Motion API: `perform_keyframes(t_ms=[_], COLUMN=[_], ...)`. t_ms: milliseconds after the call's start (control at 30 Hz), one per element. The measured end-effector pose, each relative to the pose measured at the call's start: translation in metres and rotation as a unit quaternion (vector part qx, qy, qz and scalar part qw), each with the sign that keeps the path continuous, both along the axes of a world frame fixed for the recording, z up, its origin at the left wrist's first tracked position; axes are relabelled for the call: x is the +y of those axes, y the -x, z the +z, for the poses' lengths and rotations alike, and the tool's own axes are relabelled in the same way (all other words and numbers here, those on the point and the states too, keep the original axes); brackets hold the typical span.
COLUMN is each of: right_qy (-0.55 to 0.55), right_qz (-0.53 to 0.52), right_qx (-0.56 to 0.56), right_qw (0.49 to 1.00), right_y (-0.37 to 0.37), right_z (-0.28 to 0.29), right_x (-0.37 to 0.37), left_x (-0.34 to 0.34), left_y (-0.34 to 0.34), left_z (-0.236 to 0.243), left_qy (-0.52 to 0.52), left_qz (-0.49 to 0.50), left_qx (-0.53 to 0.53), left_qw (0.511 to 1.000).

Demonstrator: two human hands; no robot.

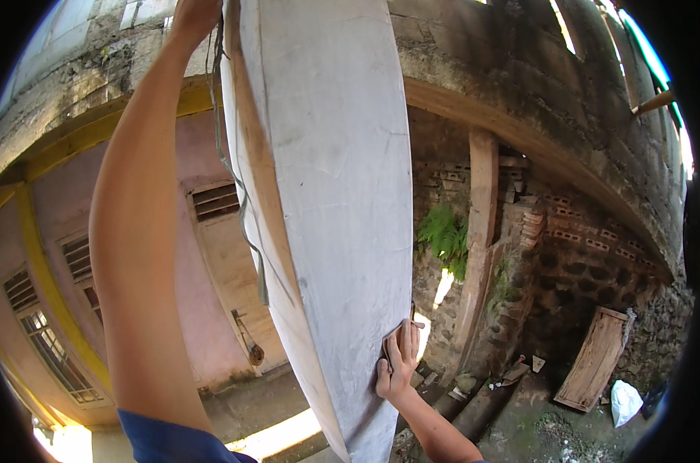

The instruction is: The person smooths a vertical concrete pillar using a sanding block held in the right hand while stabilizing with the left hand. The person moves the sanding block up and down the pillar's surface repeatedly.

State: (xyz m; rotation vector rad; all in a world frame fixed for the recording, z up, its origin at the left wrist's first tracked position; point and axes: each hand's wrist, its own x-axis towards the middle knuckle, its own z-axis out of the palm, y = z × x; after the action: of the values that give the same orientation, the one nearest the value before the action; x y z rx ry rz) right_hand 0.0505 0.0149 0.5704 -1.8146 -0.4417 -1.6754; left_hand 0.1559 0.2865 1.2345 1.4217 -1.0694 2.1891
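Observation:
A long, off-white panel point(331, 193) with a tapering lower end fills the middle of the head view. A tan strip point(253, 123) runs along its left side, with a thin grey-green cord point(241, 193) hanging beside it. My left arm reaches up to my left hand point(196, 19) at the panel's upper left edge; its fingers are largely cut off by the frame. My right hand point(399, 359) is on the lower right of the panel, fingers curved over a small flat brown piece point(388, 343) pressed against the surface, near the edge.
Behind are a pink wall point(203, 339) with a door and louvred windows, a concrete overhang point(520, 92), a post point(481, 185) and ferns point(442, 231). A wooden board point(589, 359) leans at lower right beside a white sack point(626, 401) and scattered rubble point(516, 370).

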Motion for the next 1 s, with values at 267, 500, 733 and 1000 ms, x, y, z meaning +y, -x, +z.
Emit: perform_keyframes(t_ms=[267, 500, 733, 1000], right_qy=[0.003, 0.004, 0.017, -0.007], right_qz=[-0.004, -0.001, 0.0, -0.012], right_qx=[-0.003, -0.008, -0.004, -0.018], right_qw=[1.0, 1.0, 1.0, 1.0], right_y=[0.002, 0.0, -0.003, 0.003], right_z=[0.0, 0.001, -0.001, -0.004], right_x=[-0.003, 0.001, 0.004, -0.003], left_x=[-0.015, -0.015, -0.013, -0.014], left_y=[0.023, -0.023, -0.004, 0.007], left_z=[-0.022, 0.004, -0.02, -0.006], left_qy=[0.028, 0.05, 0.14, 0.023], left_qz=[-0.078, -0.333, 0.003, -0.254], left_qx=[0.072, 0.259, 0.038, 0.183], left_qw=[0.994, 0.905, 0.989, 0.949])
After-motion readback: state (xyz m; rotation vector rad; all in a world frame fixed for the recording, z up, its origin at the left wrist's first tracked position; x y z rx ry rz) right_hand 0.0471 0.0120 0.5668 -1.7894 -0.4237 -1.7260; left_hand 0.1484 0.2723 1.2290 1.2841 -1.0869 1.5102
